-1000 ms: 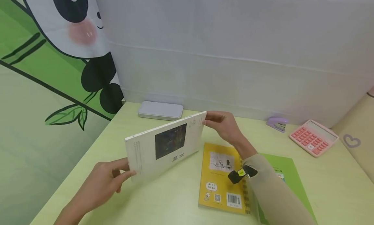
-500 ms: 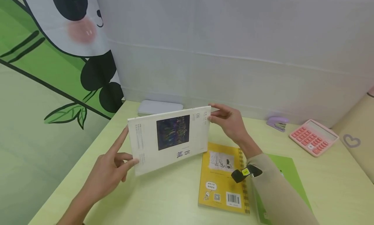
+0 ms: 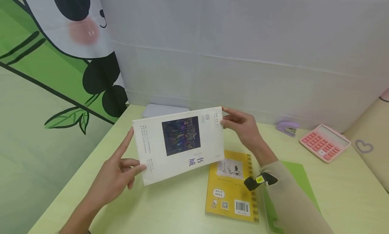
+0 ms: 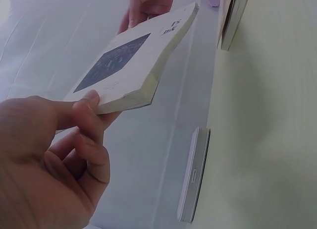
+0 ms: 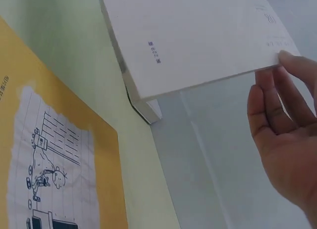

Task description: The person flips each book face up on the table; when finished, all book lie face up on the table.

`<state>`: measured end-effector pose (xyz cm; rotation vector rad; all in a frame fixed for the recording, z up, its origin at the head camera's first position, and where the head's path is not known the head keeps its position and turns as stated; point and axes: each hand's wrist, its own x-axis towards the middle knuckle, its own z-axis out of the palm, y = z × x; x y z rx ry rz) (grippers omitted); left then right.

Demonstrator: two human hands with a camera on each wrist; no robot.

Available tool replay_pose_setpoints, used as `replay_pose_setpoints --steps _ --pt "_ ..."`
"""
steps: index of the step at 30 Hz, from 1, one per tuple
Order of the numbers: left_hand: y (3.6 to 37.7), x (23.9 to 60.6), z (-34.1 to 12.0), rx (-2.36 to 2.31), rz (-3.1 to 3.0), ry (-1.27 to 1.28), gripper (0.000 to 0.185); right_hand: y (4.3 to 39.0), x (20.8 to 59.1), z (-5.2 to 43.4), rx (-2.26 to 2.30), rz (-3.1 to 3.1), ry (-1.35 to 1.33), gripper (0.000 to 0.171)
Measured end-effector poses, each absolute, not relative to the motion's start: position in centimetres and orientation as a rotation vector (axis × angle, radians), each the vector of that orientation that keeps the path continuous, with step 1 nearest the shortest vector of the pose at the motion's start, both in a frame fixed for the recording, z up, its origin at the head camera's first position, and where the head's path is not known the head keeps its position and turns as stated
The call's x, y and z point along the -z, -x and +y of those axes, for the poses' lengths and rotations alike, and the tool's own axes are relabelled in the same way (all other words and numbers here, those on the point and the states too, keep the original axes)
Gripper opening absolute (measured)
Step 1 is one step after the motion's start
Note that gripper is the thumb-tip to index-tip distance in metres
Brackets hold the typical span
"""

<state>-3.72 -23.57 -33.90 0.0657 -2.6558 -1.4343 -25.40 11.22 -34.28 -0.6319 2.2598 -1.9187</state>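
Observation:
A white book [image 3: 182, 168] with a dark square picture on its cover is held up sideways over the table, its cover facing the head camera. At its left end my left hand [image 3: 113, 176] pinches the edge, thumb on the cover and index finger stretched along the side. My right hand [image 3: 243, 127] grips the upper right corner, the thumb on the front. In the left wrist view the book [image 4: 133, 65] appears thick, with its page edges showing. The right wrist view has the right hand [image 5: 287, 120] at the book's corner [image 5: 198, 50].
Below the right forearm lie a yellow spiral-bound book [image 3: 229, 193] and a green book [image 3: 299, 175], partly covered by the sleeve. Behind the white book sits a pale flat case [image 3: 164, 109]. A purple stapler [image 3: 287, 127] and a pink calculator [image 3: 325, 143] stand toward the back right.
The white book has tilted back so its cover shows more fully, and its right end has risen slightly. My left index finger has straightened along the edge. Both hands keep hold.

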Motion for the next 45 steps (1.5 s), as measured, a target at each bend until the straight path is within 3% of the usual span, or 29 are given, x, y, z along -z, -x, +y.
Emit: replay_pose_setpoints --steps 12,30,45 --pt "4.0 33.9 -23.5 1.641 -2.628 -0.119 0.113 25.8 33.3 13.8 1.669 2.081 0.833 0.076" --pt "5.0 36.0 -23.6 1.95 -2.761 0.077 0.115 26.7 36.0 14.4 1.436 2.183 0.675 0.072" --pt "5.8 38.0 -23.6 1.979 -2.851 -0.001 0.116 27.2 38.7 13.0 1.224 2.302 0.539 0.07"
